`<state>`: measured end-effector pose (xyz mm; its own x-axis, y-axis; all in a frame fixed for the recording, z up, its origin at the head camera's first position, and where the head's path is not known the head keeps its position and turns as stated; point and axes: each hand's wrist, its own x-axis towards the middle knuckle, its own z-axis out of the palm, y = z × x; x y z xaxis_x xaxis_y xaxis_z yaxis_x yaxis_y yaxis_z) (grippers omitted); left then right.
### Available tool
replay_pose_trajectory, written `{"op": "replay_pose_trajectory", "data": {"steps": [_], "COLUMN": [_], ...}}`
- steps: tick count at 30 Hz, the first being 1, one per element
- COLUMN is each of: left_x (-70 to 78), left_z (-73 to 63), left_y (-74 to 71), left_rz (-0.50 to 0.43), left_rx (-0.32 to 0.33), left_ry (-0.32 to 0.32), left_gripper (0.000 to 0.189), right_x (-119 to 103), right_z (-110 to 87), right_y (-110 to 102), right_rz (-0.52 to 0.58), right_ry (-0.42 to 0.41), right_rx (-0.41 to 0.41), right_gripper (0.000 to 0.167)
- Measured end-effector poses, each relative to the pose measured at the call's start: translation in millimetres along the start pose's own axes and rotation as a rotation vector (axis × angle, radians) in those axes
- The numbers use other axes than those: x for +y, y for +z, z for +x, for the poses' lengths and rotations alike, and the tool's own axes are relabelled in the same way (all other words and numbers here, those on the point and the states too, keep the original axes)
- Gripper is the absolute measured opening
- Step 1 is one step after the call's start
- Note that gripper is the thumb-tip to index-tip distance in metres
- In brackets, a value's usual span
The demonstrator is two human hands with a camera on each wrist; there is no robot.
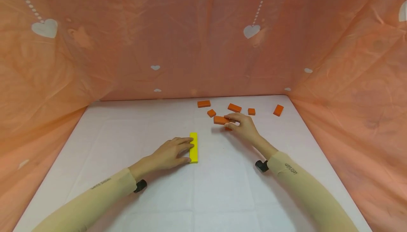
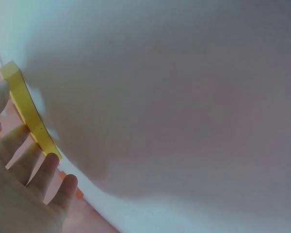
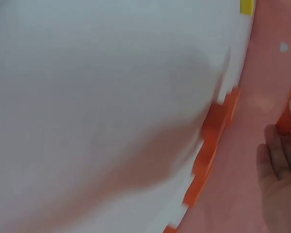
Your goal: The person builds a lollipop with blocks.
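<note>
Presently, the left hand [image 1: 171,152] rests fairly straight, spread fingers against a yellow rectangular block [image 1: 194,151] lying midway between the white table [image 1: 127,129]'s left and right edges. Rightward, near the far edge, lie an oblong orange block [image 1: 204,104] and a small orange block [image 1: 211,113]; the right hand [image 1: 245,128] pinches a raised orange block [image 1: 219,120] between thumb and fingers. A tilted orange block [image 1: 278,110] sits near the far right corner.

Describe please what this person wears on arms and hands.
The left sleeve and right sleeve are pale beige, with small dark lettering near each cuff. Beside each cuff is a small black object. The left hand and right hand wear no gloves.
</note>
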<state>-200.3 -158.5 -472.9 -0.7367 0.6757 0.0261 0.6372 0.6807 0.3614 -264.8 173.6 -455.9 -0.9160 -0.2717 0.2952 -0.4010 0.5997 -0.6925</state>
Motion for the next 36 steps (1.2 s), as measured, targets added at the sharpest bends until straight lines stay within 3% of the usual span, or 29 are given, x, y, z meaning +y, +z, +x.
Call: {"op": "replay_pose_trajectory", "data": {"steps": [16,24,36], "left_x": [-1.6,-0.5,0.9], "left_z": [2.4,3.5,2.2], "left_y": [-2.0,-2.9,-3.3], "left_rz": [0.003,0.002,-0.007], "left_rx": [-0.023,-0.040,-0.035], "left_ry": [-0.008,-0.031,-0.027], "left_gripper": [0.058,0.056,0.055], "right_x": [-32.6,-39.8,-40.7], "right_z": [27.3,38.1,37.1], "right_y": [64.4,79.8,87.8], "right_rz": [0.007,-0.063,-0.125], "right_ry": [0.029,-0.004,-0.015], "right_rx": [-0.195,-0.250,-0.284], "right_gripper": [0.032,0.033,0.030]}}
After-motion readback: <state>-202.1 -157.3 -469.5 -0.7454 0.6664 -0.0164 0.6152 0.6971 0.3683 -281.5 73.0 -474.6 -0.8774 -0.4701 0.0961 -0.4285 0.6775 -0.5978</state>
